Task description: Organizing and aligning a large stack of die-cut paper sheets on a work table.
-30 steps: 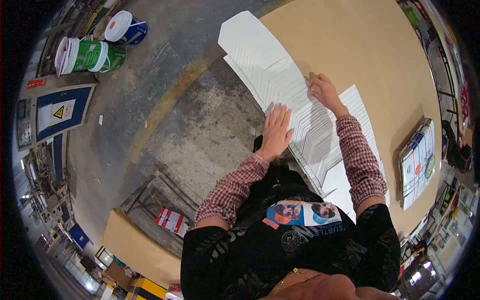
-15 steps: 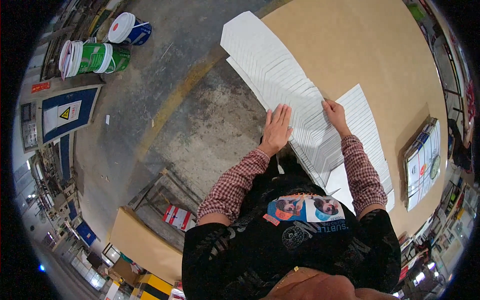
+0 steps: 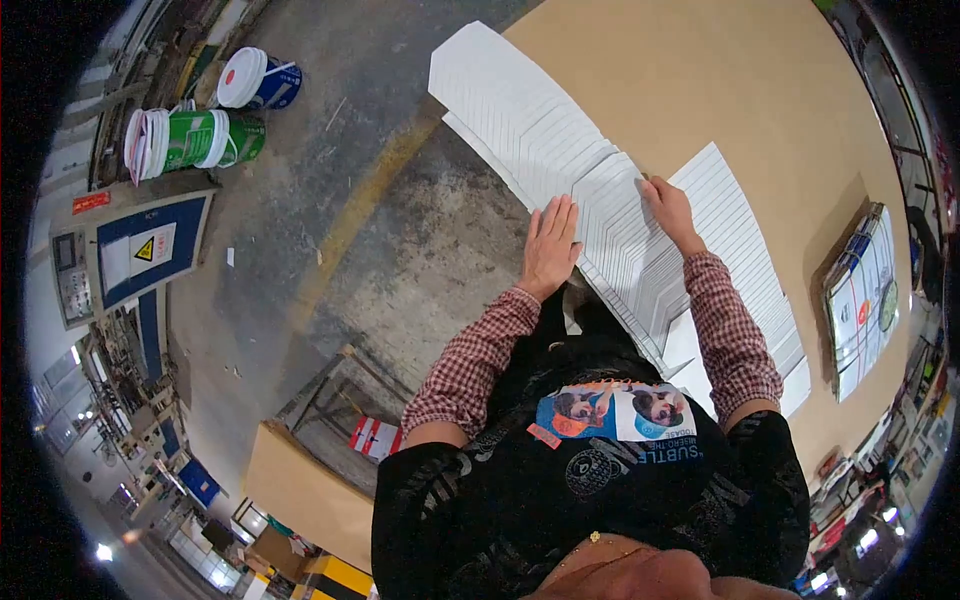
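White sheets (image 3: 625, 245), fanned in an overlapping stack, lie along the near edge of the tan counter (image 3: 700, 90), the fan running from the far left end toward the person's body. Left hand (image 3: 550, 245) lies flat and open, palm down, fingers spread and pointing away, on the left margin of the stack where it overhangs the counter edge. Right hand (image 3: 672, 208) rests on the upper surface of the same stack, fingers bent at a sheet edge; whether a sheet is pinched between them cannot be told. Both forearms wear red checked sleeves (cuffs at the wrists). A second fan of white sheets (image 3: 745, 250) lies just right of the right hand, touching the first. Further right on the counter sits a stack of printed blue-and-white sheets (image 3: 862, 295), well apart from the hands. Left of the counter, the concrete floor (image 3: 400, 270) carries a worn yellow line (image 3: 365, 205). Far left on the floor lie a green bucket (image 3: 190, 140) and a blue bucket with a white lid (image 3: 255, 80).
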